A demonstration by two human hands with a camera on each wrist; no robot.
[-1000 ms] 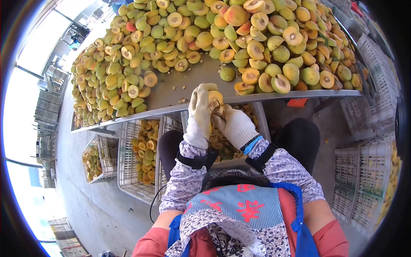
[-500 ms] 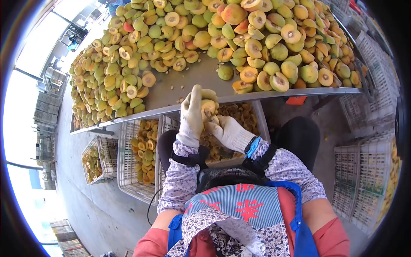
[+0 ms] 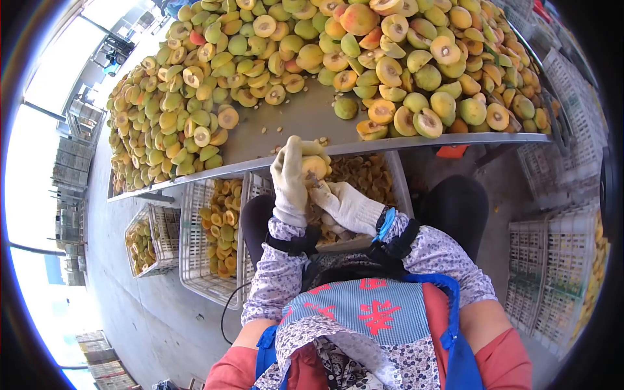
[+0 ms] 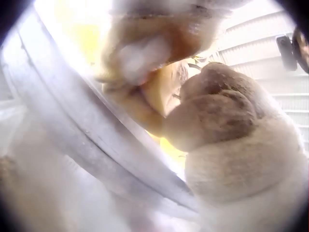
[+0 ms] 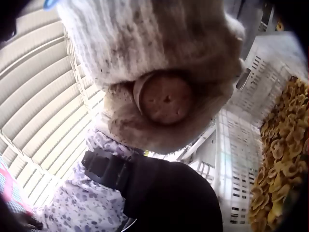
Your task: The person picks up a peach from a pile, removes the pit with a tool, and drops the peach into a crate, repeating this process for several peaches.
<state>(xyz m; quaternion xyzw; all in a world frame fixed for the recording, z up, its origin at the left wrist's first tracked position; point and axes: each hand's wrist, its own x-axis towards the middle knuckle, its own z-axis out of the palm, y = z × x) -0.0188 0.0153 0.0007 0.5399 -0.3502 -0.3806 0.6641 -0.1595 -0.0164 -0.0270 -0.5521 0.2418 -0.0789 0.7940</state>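
Yellow rounded cut fruit (image 3: 315,166): gripped in white-cloth-gloved left hand (image 3: 289,181), apparently mid-pitting with brown round-handled tool (image 5: 167,99) clenched in white-gloved right hand (image 3: 351,205), probably needed steadying.

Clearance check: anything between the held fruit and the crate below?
Partly: the right hand, gripping a handle, is beside the fruit and over the crate. In the head view, the table edge hides the crate's far end. Nothing else visible intervenes.
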